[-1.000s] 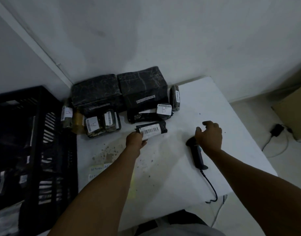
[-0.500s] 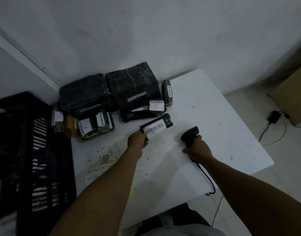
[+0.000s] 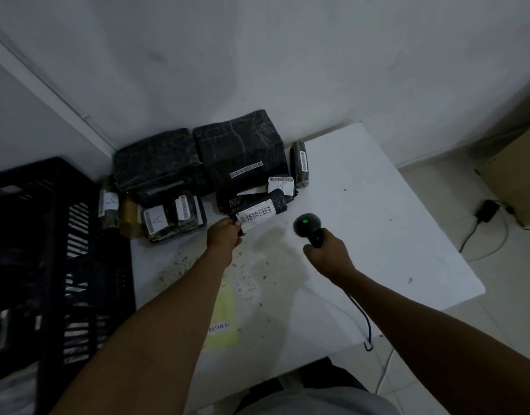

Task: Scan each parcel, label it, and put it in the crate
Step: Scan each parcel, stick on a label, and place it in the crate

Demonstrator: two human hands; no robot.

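Observation:
My left hand [image 3: 223,237] grips the near end of a small black parcel [image 3: 259,211] with a white barcode label, held a little above the white table [image 3: 377,235]. My right hand [image 3: 326,250] holds a black corded barcode scanner [image 3: 306,226] by its handle, its head raised to the right of the parcel and showing a green light. The black slatted crate [image 3: 63,250] stands at the left of the table. Several black-wrapped parcels [image 3: 239,151] are stacked against the wall behind the held one.
Small labelled parcels marked A [image 3: 156,221] and B [image 3: 280,185] lie near the stack. A yellow sheet of labels [image 3: 222,327] lies on the table under my left forearm. A cardboard box [image 3: 518,175] and a power adapter [image 3: 487,211] are on the floor to the right.
My right hand took hold of the scanner from the table and raised it beside the parcel; its green light now shows. My left hand lifted the parcel's end slightly.

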